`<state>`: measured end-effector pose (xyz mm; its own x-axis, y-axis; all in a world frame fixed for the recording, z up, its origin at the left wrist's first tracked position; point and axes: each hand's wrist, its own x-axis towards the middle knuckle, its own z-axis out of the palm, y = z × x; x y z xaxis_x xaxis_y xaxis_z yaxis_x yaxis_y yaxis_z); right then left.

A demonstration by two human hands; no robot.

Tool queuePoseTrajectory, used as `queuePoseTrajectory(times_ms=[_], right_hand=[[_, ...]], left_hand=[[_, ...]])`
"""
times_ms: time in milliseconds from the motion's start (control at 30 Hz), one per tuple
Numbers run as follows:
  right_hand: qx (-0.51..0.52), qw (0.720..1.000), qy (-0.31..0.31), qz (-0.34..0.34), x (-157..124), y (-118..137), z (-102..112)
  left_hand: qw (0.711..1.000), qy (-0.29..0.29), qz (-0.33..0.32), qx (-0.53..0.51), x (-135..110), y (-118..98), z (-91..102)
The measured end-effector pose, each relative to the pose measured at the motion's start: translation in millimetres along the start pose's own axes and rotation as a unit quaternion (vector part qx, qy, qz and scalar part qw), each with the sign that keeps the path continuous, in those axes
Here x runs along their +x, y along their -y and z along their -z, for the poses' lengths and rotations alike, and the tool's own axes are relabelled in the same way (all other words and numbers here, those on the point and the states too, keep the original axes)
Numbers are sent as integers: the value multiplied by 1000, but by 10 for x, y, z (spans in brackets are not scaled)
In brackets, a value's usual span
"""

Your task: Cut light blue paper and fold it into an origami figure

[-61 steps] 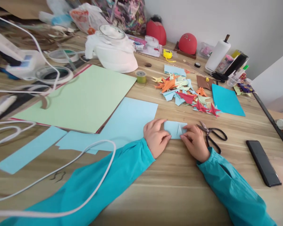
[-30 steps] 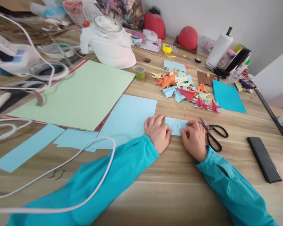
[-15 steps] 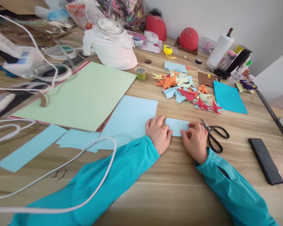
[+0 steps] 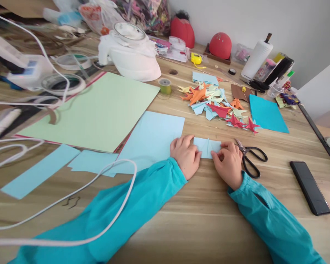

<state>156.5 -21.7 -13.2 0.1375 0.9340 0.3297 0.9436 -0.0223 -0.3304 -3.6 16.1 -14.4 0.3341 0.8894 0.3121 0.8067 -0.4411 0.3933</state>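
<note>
A small light-blue folded paper (image 4: 208, 147) lies flat on the table, with a raised crease standing at its middle. My left hand (image 4: 186, 157) grips its left end, thumb at the lower corner and fingers along the edge. At the other end, my right hand (image 4: 228, 163) pinches the paper between thumb and curled fingers. Black-handled scissors (image 4: 250, 156) lie just right of my right hand, blades partly behind it. Under and beside my left hand is a larger light-blue sheet (image 4: 156, 139).
Several folded paper pieces (image 4: 217, 104) sit in a heap beyond my hands. A pale-green sheet (image 4: 96, 113) and blue paper strips (image 4: 40, 171) lie left. A phone (image 4: 310, 187) rests at right. A white cable (image 4: 130, 187) loops over my left sleeve. A thread spool (image 4: 165, 86) stands farther back.
The middle folds of the small paper have flattened and spread, leaving a narrower upright crease. Both hands stay in nearly the same place.
</note>
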Motion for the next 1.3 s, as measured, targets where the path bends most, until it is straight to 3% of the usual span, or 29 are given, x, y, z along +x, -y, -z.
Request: queuePoseTrajectory(times_ms=[1300], right_hand=[[-64,997,24,28,-27,39,39]], left_hand=[[1000,11,-13,-10,-29,29,19]])
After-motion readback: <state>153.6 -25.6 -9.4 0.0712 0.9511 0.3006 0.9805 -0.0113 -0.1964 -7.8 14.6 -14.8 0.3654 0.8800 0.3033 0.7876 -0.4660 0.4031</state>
